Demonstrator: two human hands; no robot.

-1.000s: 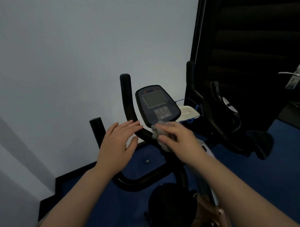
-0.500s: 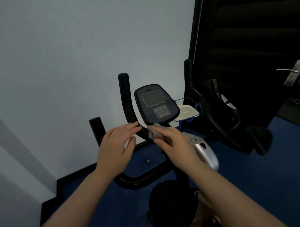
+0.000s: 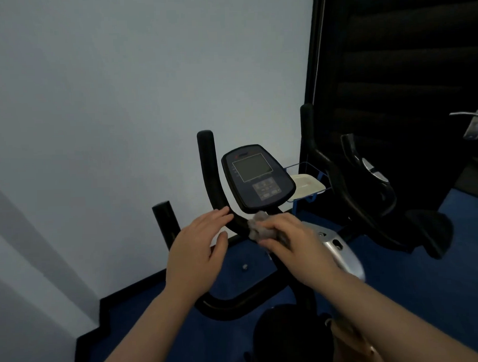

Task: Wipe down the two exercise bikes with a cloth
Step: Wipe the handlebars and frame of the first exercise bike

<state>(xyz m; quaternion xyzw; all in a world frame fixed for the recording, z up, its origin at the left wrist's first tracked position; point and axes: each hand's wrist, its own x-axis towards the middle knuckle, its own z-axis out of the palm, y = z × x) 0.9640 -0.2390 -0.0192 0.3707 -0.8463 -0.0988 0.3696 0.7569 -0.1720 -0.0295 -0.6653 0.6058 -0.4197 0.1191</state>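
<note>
Grey and bunched, the cloth [image 3: 258, 229] sits pinched in our right hand [image 3: 294, 244], pressed against the near bike's handlebar [image 3: 219, 192] just below the console [image 3: 256, 177]. Our left hand [image 3: 199, 252] lies spread, fingers straight, tips touching the same bar. We judge the job early: the seat [image 3: 286, 339] and silver housing [image 3: 340, 253] still look unwiped, and the second bike [image 3: 368, 203] to the right stands untouched. The near bike's long axis runs from us toward the wall [image 3: 121, 103], console facing us.
</note>
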